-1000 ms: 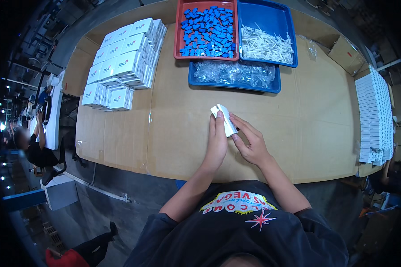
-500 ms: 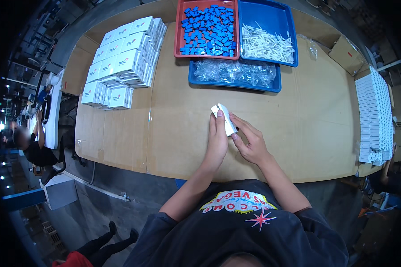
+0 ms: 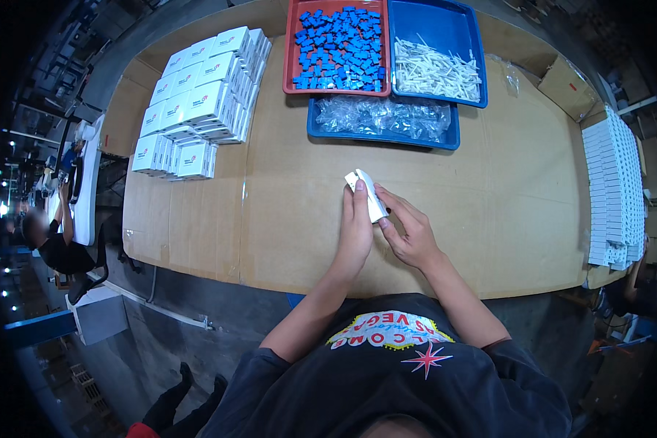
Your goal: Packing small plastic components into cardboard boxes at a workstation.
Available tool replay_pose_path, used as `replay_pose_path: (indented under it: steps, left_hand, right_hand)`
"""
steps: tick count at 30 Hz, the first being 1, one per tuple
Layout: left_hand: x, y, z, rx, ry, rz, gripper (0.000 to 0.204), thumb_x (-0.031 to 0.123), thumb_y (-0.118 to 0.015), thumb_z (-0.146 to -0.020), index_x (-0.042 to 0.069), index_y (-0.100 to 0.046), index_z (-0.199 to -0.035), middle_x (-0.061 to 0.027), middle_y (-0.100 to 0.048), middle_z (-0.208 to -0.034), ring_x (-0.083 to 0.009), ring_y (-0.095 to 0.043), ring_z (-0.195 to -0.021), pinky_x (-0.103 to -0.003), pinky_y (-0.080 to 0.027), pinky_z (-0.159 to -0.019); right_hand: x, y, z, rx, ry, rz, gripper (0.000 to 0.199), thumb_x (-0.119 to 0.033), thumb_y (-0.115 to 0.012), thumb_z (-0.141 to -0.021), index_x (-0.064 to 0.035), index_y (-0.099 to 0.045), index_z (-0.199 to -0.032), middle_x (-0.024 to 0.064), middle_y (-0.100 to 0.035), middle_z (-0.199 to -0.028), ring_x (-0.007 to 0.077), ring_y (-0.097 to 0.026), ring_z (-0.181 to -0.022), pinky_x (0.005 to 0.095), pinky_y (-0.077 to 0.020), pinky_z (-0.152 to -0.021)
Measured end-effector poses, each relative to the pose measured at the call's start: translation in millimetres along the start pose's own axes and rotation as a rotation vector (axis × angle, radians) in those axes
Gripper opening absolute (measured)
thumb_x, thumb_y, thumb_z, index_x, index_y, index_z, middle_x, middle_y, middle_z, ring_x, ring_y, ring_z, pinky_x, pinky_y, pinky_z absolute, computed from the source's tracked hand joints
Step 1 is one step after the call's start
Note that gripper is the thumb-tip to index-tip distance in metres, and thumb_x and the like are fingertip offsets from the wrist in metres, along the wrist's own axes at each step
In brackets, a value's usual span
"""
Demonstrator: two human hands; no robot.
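Note:
A small white box [image 3: 373, 205] is held between both my hands over the middle of the cardboard-covered table [image 3: 306, 241]. Its far end shows a raised piece that looks like a flap. My left hand [image 3: 355, 228] grips it along the left side, thumb on top, with its other fingers mostly hidden behind. On the other side my right hand [image 3: 415, 235] is closed at the near right edge, thumb and fingers against the box. What is inside the box cannot be seen.
Stacked white boxes [image 3: 197, 95] stand at the far left. Beyond my hands are a red tray [image 3: 289, 73] of blue parts, a blue tray [image 3: 482, 44] of white sticks and a blue tray [image 3: 321, 133] of clear plastic bags. White pieces [image 3: 609, 193] line the right edge. A person [image 3: 62, 248] sits at left.
My hands and the white box hold almost the same pose. At the lower left, another person's legs and red clothing have shifted slightly.

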State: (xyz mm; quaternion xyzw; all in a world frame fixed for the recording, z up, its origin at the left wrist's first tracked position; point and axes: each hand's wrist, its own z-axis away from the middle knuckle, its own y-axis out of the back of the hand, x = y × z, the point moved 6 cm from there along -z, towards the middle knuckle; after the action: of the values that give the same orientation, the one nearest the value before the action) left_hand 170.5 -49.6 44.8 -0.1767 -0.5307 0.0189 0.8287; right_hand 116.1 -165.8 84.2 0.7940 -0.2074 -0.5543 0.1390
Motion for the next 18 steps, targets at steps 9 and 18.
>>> replay_pose_path:
  steps: [9, 18]
  left_hand:
    - [-6, -11, 2, -0.021, -0.070, 0.027, 0.047, 0.041, -0.042, -0.115, 0.002, -0.047, -0.142, -0.0104, -0.059, -0.121, -0.0153, -0.058, -0.108, -0.032, -0.050, -0.093]
    - [-6, -8, 4, 0.010, -0.082, -0.065, 0.045, 0.038, -0.040, -0.115, 0.002, -0.047, -0.141, -0.0115, -0.059, -0.121, -0.0184, -0.057, -0.110, -0.034, -0.047, -0.098]
  right_hand:
    - [-6, 1, -3, 0.094, 0.092, 0.128, 0.047, -0.005, -0.063, -0.097, 0.0040, -0.058, -0.143, 0.0264, -0.065, -0.137, 0.0414, -0.069, -0.119, 0.0426, -0.0569, -0.099]
    - [-3, -2, 1, 0.069, 0.012, 0.043, 0.047, -0.004, -0.061, -0.099, 0.0047, -0.055, -0.145, 0.0271, -0.064, -0.139, 0.0405, -0.069, -0.117, 0.0423, -0.0574, -0.097]
